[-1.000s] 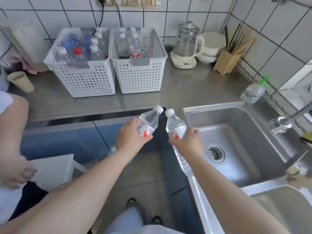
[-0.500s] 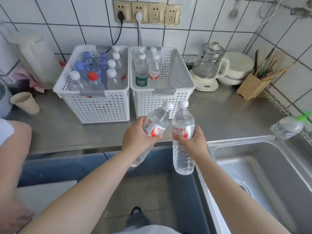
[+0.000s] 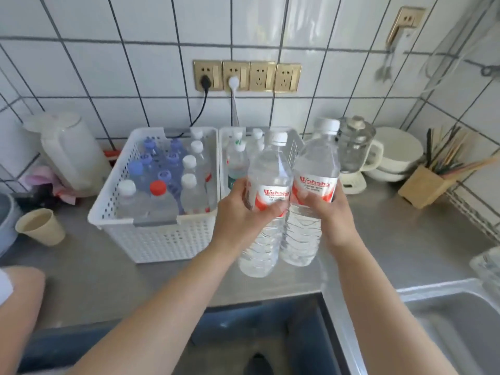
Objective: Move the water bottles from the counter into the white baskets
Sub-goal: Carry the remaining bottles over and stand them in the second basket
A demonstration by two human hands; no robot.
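My left hand (image 3: 238,212) grips a clear water bottle (image 3: 266,180) with a white cap and red label. Beside it, my right hand (image 3: 332,212) grips a second, matching water bottle (image 3: 316,169). Both bottles are upright, side by side, raised in front of the right white basket (image 3: 293,147), which they largely hide. That basket holds a few bottles at its back left. The left white basket (image 3: 151,239) is crowded with several bottles with blue, white and red caps.
A paper cup (image 3: 40,226) and a white jug (image 3: 70,155) stand left of the baskets. Right of them are a glass kettle (image 3: 357,152), white bowls (image 3: 397,155) and a wooden utensil holder (image 3: 427,185). A sink (image 3: 454,328) lies at lower right. Another person's arm (image 3: 16,307) is at left.
Both hands have lifted the bottles up and forward from below the counter edge toward the right basket. The bottles now stand upright and close together.
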